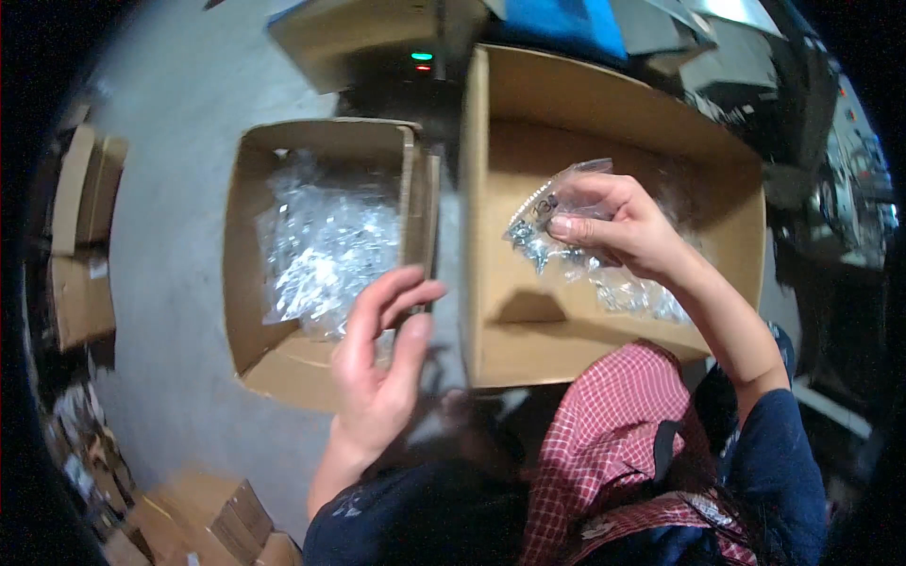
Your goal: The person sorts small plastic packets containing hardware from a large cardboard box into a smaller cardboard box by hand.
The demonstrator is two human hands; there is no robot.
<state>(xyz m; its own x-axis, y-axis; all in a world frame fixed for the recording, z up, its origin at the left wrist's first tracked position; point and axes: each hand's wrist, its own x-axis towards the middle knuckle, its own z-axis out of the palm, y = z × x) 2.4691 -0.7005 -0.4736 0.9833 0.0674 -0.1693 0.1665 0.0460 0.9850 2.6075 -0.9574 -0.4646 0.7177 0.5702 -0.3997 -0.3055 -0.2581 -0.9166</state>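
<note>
Over the large cardboard box [618,80] on the right, my right hand [618,226] grips a small clear plastic bag [540,215] between thumb and fingers. Small dark and silvery metal parts, perhaps screws, show through it. Beneath that hand, more clear bags [632,294] lie in the box. My left hand [382,349] hovers at the near right corner of the smaller cardboard box [247,236]; its fingers are apart, curled slightly, with nothing in them. A heap of clear bags with shiny contents [330,250] fills much of that smaller box.
A narrow gap separates the two boxes. Behind them stands another carton [363,38], beside a green indicator light [422,56] and a blue item [566,24]. Cardboard boxes [85,292] line the far left, with more [203,514] at the lower left. My knee in red checked cloth [613,396] adjoins the large box.
</note>
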